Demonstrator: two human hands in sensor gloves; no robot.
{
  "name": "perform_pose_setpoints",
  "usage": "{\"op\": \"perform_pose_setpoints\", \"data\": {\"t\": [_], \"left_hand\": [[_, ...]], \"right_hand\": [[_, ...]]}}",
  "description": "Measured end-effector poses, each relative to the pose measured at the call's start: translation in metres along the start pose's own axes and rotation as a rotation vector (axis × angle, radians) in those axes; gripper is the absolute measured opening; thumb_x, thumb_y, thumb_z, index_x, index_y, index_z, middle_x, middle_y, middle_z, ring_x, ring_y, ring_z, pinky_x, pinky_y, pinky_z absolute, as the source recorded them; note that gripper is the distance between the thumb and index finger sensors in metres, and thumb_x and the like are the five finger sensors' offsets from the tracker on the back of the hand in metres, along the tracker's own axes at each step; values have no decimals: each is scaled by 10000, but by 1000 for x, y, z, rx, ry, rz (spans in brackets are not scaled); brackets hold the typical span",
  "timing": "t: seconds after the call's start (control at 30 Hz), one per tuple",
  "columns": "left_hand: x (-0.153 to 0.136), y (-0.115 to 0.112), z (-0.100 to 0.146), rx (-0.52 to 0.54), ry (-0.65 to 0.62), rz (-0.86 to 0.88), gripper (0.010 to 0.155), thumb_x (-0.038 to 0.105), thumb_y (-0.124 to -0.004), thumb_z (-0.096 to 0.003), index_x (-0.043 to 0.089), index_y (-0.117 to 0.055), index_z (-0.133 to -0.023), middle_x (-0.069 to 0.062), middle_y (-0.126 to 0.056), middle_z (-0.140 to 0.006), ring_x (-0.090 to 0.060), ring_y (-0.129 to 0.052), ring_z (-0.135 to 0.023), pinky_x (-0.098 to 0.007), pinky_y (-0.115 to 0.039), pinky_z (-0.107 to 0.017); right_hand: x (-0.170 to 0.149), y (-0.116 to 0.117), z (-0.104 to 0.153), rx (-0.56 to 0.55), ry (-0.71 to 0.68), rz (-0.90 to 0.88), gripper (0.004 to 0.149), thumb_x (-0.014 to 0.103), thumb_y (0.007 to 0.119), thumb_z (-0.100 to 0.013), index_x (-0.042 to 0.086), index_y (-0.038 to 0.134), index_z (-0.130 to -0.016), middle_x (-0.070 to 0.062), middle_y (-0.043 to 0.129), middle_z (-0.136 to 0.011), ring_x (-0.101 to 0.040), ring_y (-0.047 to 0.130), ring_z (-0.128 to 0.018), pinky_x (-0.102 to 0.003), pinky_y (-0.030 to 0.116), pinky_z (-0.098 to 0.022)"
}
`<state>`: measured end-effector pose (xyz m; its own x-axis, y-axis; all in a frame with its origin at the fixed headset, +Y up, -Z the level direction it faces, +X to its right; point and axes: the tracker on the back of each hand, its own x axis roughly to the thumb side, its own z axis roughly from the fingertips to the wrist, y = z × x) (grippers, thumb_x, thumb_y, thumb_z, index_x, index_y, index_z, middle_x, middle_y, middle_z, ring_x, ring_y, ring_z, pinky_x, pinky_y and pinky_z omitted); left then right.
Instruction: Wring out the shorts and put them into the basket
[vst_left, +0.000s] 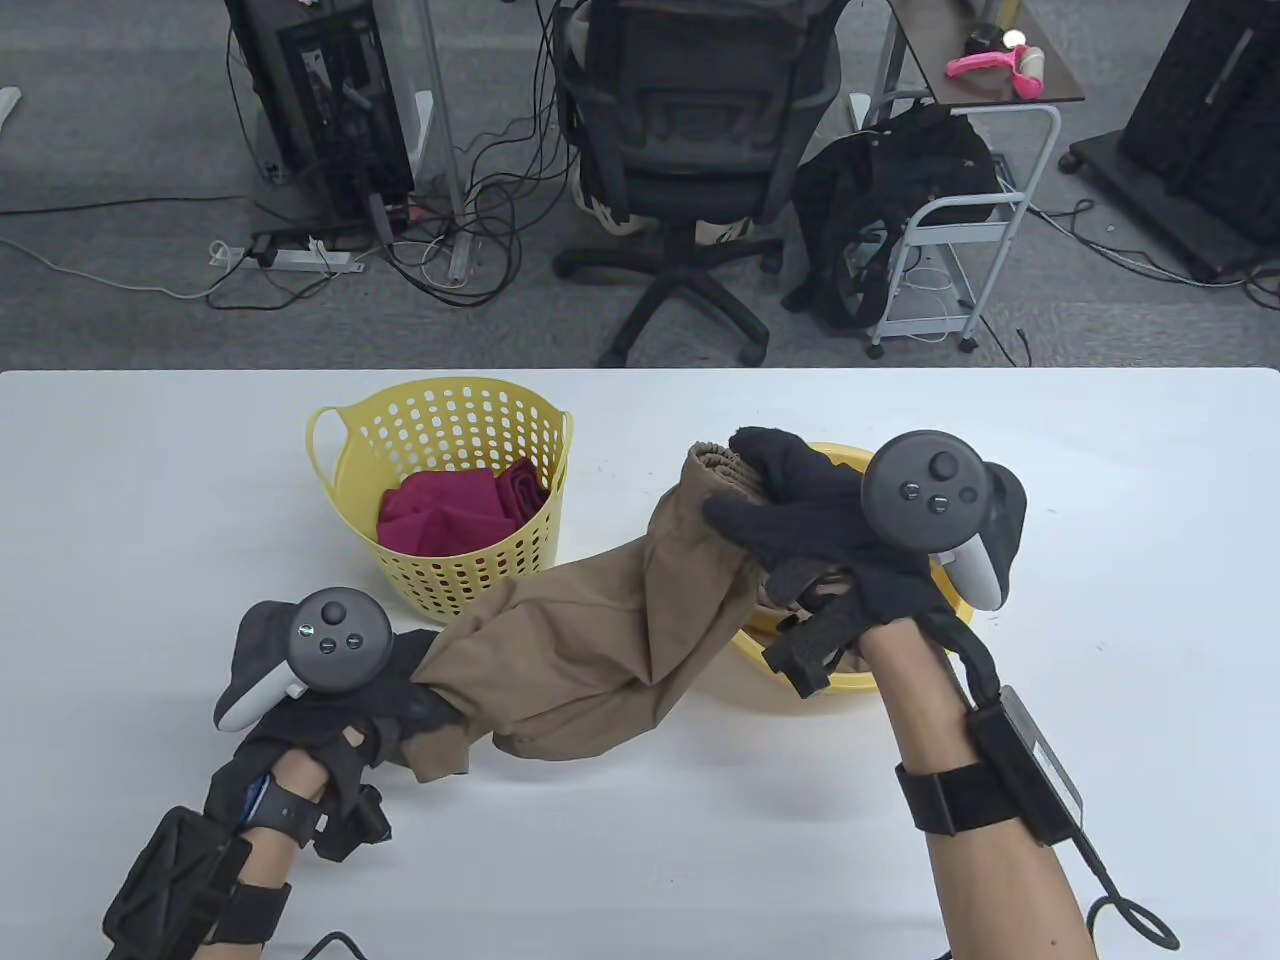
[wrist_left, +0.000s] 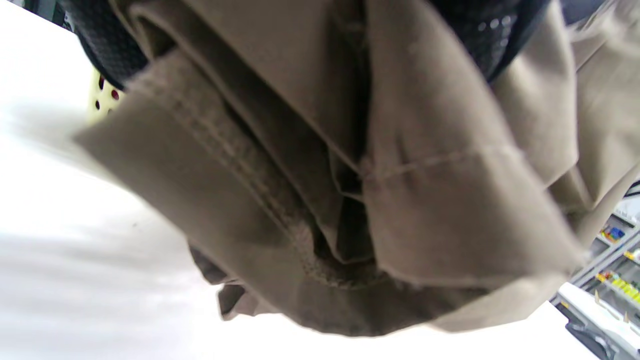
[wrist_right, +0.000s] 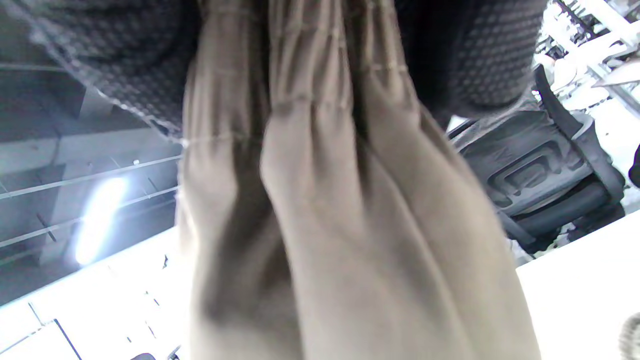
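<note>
Stretching between the two hands, the shorts (vst_left: 610, 640) run as a bunched tan rope on a diagonal, low and near at the person's left, higher and farther at the right. The left hand (vst_left: 380, 700) has its fingers curled round the hem end just above the table (vst_left: 150, 480); the left wrist view shows folded hems (wrist_left: 320, 200) spilling below the glove. The right hand (vst_left: 810, 520) grips the gathered waistband, its elastic end poking up past the fingers, and the right wrist view shows the pleated cloth (wrist_right: 330, 225) clamped between black fingertips (wrist_right: 480, 55). That right end hangs over a yellow bowl (vst_left: 850, 680), which likely is where the water should fall. The long axis thus points from front-left to back-right, passing just in front of the basket (vst_left: 450, 430), which already holds a red garment (vst_left: 460, 510). The basket lies beyond the cloth's middle, nearer the left hand's side. Judging by the loose folds, the twist looks only partly wound, so counter-turning the wrists along that axis seems the work in hand, with the drop into the basket still to come.
</note>
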<state>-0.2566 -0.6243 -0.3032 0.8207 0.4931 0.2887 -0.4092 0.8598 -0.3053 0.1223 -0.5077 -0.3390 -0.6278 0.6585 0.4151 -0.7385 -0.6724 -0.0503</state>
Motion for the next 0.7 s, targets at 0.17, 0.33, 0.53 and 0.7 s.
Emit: {"op": "perform_pose_setpoints", "data": {"t": [0.17, 0.33, 0.53, 0.7], "left_hand": [[12, 11, 4, 52, -25, 86, 675, 345, -981, -457, 61, -697, -999, -69, -1008, -719, -362, -1067, -643, -632, -766, -531], [32, 15, 7, 87, -82, 102, 745, 289, -938, -492, -2, -569, -1069, -129, -940, -820, -423, -1010, -715, -668, -720, -549], [48, 16, 6, 168, -114, 186, 718, 281, -928, -502, 12, -574, -1066, -141, -927, -826, -434, -992, -723, -677, -702, -553], [60, 10, 2, 241, -136, 228, 675, 287, -917, -513, 47, -600, -1058, -139, -917, -836, -432, -980, -737, -675, -689, -566]], "right_hand": [[-1, 15, 2, 21, -8, 64, 692, 489, 890, -496, 10, 683, -951, -219, 844, -834, -366, 978, -606, -448, 866, -475], [0, 30, 4, 38, -27, 98, 687, 491, 897, -490, 23, 694, -950, -216, 852, -828, -362, 986, -597, -442, 874, -466], [5, 49, 7, 52, -37, 115, 677, 489, 908, -482, 37, 711, -946, -213, 865, -820, -357, 1002, -580, -433, 888, -451], [9, 63, 9, 60, -43, 109, 677, 491, 909, -480, 36, 719, -944, -213, 873, -815, -352, 1015, -572, -423, 903, -441]]}}
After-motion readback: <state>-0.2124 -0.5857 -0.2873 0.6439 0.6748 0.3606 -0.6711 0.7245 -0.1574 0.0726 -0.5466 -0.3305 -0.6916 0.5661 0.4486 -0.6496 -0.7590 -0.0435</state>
